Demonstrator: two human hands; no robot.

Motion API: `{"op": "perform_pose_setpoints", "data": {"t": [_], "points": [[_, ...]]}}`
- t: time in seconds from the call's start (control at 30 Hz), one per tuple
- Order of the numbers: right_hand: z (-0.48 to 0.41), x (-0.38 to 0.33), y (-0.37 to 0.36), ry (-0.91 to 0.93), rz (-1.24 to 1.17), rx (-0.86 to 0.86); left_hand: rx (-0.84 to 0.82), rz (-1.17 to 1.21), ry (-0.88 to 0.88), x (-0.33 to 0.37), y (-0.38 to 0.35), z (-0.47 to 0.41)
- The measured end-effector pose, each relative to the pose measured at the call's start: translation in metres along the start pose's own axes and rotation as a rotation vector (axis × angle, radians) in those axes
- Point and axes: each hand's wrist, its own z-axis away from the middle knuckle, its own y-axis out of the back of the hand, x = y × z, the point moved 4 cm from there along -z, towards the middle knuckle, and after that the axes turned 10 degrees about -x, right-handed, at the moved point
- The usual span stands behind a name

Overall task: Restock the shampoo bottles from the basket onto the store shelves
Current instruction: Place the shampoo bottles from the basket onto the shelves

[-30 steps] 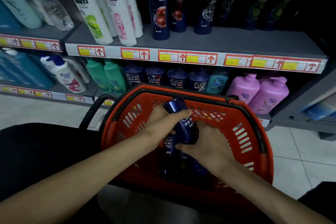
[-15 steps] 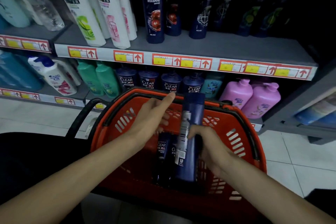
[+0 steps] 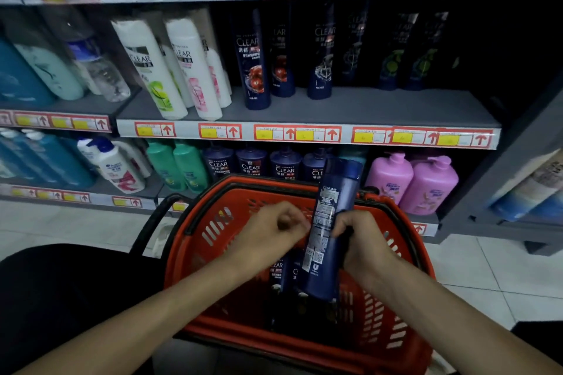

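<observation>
A dark blue shampoo bottle (image 3: 327,228) stands nearly upright above the red basket (image 3: 213,222), cap up, its back label facing me. My right hand (image 3: 362,240) grips its right side at mid-height. My left hand (image 3: 271,231) is curled with its fingertips at the bottle's left edge; whether it grips the bottle I cannot tell. More dark blue bottles (image 3: 281,277) lie in the basket under my hands. The middle shelf (image 3: 380,109) holds a row of matching dark blue bottles (image 3: 256,70), with bare grey space in front of them.
White bottles (image 3: 158,70) stand left of the dark ones on the middle shelf. The bottom shelf holds green, dark blue pump and pink bottles (image 3: 426,186). A black basket handle (image 3: 152,225) sticks out left. A grey shelf upright (image 3: 518,161) rises at right. Tiled floor lies around.
The bottle has risen higher out of the basket in my right hand. My left hand has closed from an open reach to a curl at the bottle's side. The view has tilted up.
</observation>
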Motion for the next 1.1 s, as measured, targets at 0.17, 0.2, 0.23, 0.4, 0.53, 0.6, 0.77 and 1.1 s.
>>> {"op": "perform_pose_setpoints", "data": {"t": [0.17,0.2,0.23,0.4,0.53,0.6,0.77,1.1], "points": [[0.008,-0.014,0.006,0.056,0.026,0.042,-0.114,-0.020,0.018,0.033,-0.013,-0.005],[0.009,-0.017,0.005,0.076,0.029,0.052,-0.113,-0.011,0.004,0.039,-0.013,-0.007],[0.011,-0.023,0.006,0.100,0.034,0.061,-0.110,0.007,-0.021,0.045,-0.014,-0.010],[0.018,-0.050,0.013,0.219,0.004,0.070,-0.088,0.151,-0.100,0.070,-0.024,-0.026],[0.025,-0.068,0.022,0.308,0.091,0.039,0.019,0.347,-0.125,0.081,-0.031,-0.042],[0.027,-0.078,0.029,0.362,0.112,0.076,0.027,0.464,-0.118,0.088,-0.032,-0.049],[0.023,-0.102,0.038,0.412,0.192,0.127,-0.006,0.654,-0.118,0.110,-0.034,-0.072],[-0.004,-0.147,0.046,0.390,0.397,0.036,-0.026,0.630,-0.190,0.127,-0.026,-0.119]]}}
